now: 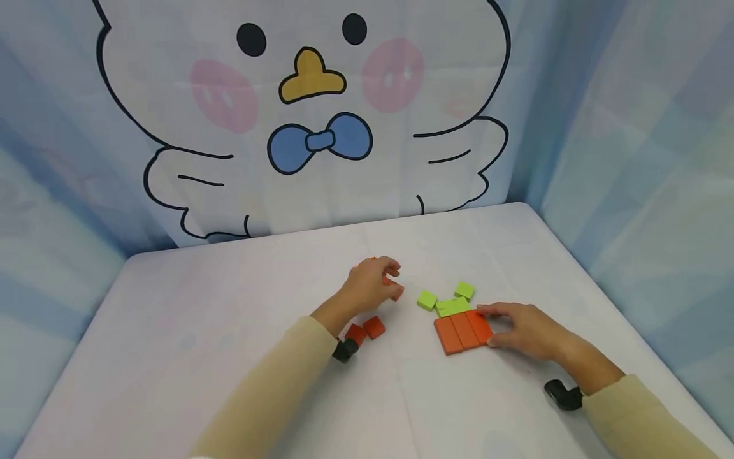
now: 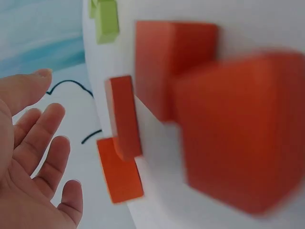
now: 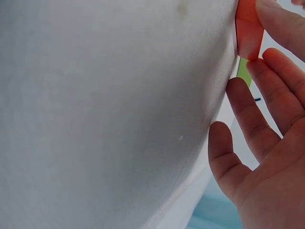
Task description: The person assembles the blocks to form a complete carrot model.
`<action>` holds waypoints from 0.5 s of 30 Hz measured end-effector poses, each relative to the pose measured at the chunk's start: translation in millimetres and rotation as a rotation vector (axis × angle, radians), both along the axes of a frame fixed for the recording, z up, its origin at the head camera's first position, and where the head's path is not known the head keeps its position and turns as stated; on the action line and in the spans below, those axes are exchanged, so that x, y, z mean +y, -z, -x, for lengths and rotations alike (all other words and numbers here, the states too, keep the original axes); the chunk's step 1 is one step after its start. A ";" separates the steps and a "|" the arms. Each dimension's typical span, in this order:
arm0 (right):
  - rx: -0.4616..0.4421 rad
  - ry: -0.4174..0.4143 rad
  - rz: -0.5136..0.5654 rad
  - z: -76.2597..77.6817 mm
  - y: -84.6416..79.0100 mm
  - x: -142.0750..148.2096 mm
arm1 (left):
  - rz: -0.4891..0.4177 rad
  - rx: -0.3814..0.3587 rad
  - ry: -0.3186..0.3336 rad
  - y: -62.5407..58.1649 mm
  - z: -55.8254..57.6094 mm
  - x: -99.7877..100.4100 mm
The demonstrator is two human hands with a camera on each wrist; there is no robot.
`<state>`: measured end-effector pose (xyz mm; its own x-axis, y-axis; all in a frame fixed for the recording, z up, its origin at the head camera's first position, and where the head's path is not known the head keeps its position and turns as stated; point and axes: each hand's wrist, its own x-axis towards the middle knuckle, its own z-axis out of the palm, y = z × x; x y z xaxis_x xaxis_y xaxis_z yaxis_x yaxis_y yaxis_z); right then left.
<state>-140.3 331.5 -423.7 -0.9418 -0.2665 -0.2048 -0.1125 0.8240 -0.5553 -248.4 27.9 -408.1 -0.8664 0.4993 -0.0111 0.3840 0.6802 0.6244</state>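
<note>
My left hand (image 1: 367,285) hovers over the table at the middle, fingers loosely bent and nothing between them. Beside and partly behind it, an orange-red block (image 1: 394,290) shows; in the left wrist view a red block (image 2: 125,117) and an orange block (image 2: 121,176) overlap just past the fingertips. My right hand (image 1: 530,331) pinches the rightmost of three orange blocks (image 1: 479,326) lying side by side, index finger at its far end and thumb at its near end. In the right wrist view that orange block (image 3: 249,28) lies between thumb and fingers.
Several lime green blocks (image 1: 453,306) lie just behind the orange row, one touching it. Two red blocks (image 1: 375,327) sit near my left wrist. Black wrist cameras (image 1: 564,395) hang close to the white table (image 1: 229,331). Printed curtains (image 1: 648,191) enclose the back and sides.
</note>
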 end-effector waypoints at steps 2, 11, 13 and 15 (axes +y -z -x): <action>-0.003 0.002 0.000 -0.6 -0.2 -0.1 | 0.023 0.002 -0.007 2.2 -2.0 -11.7; 0.006 -0.004 -0.002 -1.4 0.2 0.2 | 0.080 -0.054 -0.061 8.5 -10.2 -43.4; 0.011 -0.007 0.000 -1.7 0.5 0.1 | 0.093 -0.061 -0.047 8.8 -13.4 -47.1; 0.019 -0.013 0.002 -1.9 0.7 -0.3 | 0.111 -0.070 -0.035 9.4 -17.9 -50.5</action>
